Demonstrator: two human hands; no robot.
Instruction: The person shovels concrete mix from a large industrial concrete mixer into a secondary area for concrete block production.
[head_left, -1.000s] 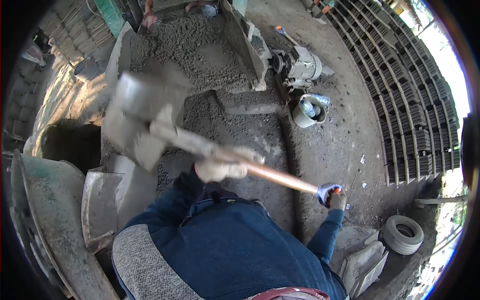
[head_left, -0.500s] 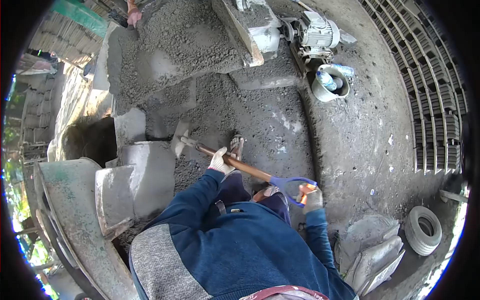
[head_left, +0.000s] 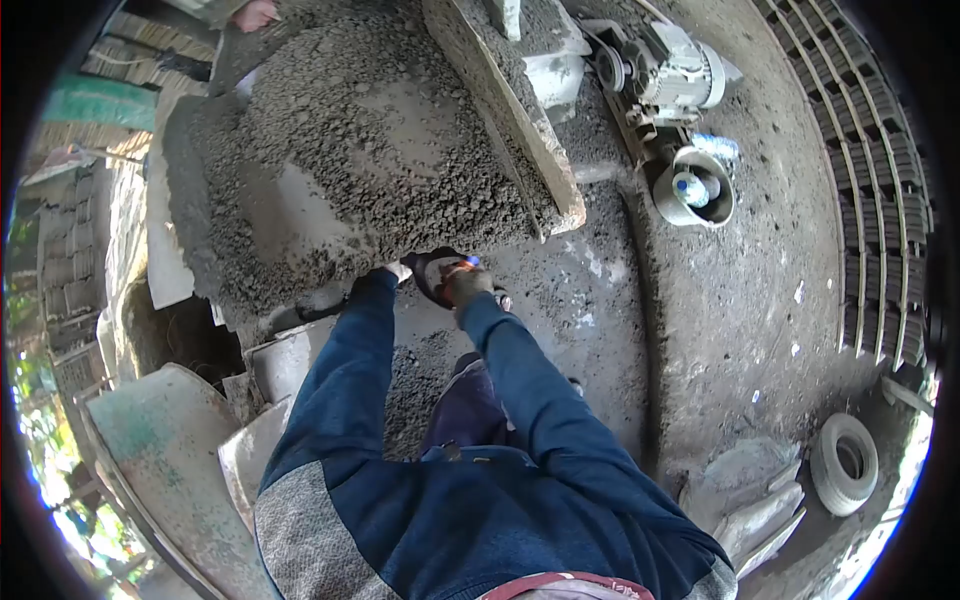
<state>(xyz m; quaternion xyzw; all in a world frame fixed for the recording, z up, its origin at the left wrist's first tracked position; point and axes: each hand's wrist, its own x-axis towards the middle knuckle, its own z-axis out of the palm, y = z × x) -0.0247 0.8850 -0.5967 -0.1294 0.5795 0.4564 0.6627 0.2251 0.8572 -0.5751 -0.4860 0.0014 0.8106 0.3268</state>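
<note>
Both arms reach forward to the near edge of a raised platform bearing loose grey mix [head_left: 400, 150]. My right hand [head_left: 468, 286], in a dirty glove, is closed around the shovel's blue handle [head_left: 473, 262], of which only a small part shows. Further left, my left hand [head_left: 400, 271] is mostly hidden at the platform's edge, with only a bit of pale glove visible. The shovel's shaft and blade cannot be made out beneath the overhanging edge.
A motor [head_left: 685, 75] stands at the upper right, above a bucket [head_left: 693, 190] holding bottles. Racks of blocks [head_left: 875, 220] line the right side. A tyre [head_left: 843, 464] lies lower right, a curved metal sheet [head_left: 175, 440] lower left. Another person's hand [head_left: 256, 14] shows at the top.
Both hands have moved forward, the right one also leftwards, from above the floor to the platform's edge. The shovel has gone mostly out of sight. The platform appears nearer and larger.
</note>
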